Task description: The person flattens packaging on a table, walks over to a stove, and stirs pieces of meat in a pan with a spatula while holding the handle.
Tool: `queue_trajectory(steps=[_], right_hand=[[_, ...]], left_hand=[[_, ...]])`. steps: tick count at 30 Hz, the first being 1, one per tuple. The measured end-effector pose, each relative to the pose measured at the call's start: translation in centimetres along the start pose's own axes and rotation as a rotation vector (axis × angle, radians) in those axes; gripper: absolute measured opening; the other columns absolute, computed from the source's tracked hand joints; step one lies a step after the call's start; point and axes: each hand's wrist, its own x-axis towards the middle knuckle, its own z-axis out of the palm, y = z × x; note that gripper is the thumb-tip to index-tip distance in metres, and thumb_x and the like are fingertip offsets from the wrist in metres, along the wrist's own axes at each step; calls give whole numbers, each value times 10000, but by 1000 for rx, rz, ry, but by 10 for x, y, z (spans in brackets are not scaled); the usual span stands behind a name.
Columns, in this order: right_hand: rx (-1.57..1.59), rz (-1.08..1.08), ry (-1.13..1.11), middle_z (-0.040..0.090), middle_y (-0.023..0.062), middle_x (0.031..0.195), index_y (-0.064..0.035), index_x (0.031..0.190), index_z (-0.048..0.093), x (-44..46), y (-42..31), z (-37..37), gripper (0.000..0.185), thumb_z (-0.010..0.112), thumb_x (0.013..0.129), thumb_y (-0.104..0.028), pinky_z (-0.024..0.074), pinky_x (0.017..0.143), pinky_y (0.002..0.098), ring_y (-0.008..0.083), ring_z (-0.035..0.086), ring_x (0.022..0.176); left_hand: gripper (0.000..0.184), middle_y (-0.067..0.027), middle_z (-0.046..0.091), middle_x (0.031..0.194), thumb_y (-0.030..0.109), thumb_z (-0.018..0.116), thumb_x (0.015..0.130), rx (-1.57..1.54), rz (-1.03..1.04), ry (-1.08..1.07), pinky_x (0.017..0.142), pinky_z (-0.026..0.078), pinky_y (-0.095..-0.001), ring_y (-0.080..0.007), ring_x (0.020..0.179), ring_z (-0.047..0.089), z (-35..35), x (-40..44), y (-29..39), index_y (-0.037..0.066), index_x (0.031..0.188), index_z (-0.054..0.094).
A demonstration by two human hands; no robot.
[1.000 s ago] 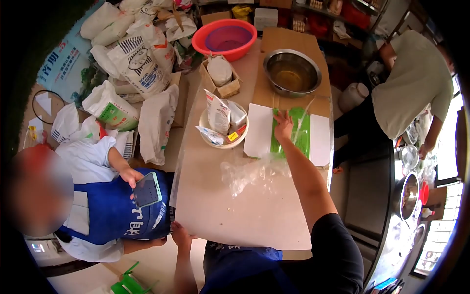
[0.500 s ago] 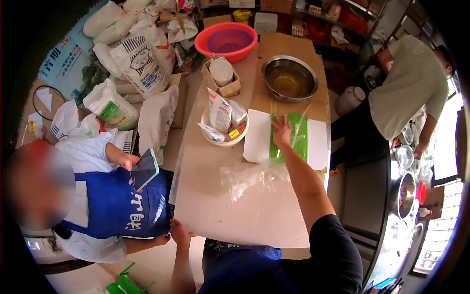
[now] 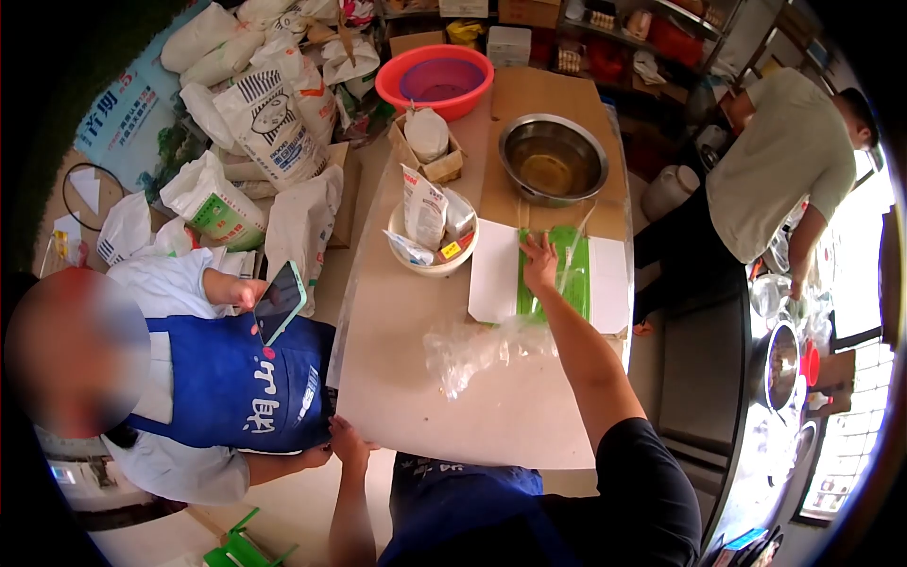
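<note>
My right hand point(image 3: 539, 265) lies with spread fingers on a flat green package point(image 3: 567, 283) wrapped in clear plastic. Under the package are white card flaps point(image 3: 493, 271), one showing on each side. My left hand point(image 3: 350, 442) rests at the near left corner of the table point(image 3: 453, 416), its thumb stretched along the edge and the other fingers partly hidden. Crumpled clear plastic wrap point(image 3: 472, 359) lies on the table just nearer to me than the green package. A steel basin point(image 3: 554, 159) with yellowish liquid stands beyond my right hand, on brown cardboard point(image 3: 505, 194).
Left of the package sits a cream bowl point(image 3: 433, 265) of packets. Farther back are a small box point(image 3: 442, 168) and a red basin point(image 3: 389, 90). A person in a blue apron point(image 3: 236, 378) holds a phone point(image 3: 281, 304) at left. Another person point(image 3: 779, 170) bends over the right-hand counter.
The green package, white flaps and steel basin have shifted slightly toward me and left, my right hand with them. The phone is tilted a little differently. The person at right has moved an arm.
</note>
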Motion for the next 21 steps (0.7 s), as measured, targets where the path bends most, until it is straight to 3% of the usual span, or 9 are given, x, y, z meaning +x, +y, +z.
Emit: queue_trajectory(steps=[21], right_hand=[[36,-15,-6,625,129,1366,-124,1144,754,-44,-21,-12,391,561,855,53,297,1171,580,457,388,1411]], left_hand=[[1444,-308,387,1525,480,987,378,88,-23,-36,1039,493,-413,-378,1348,498,-1,3,6,-113,1490,281]])
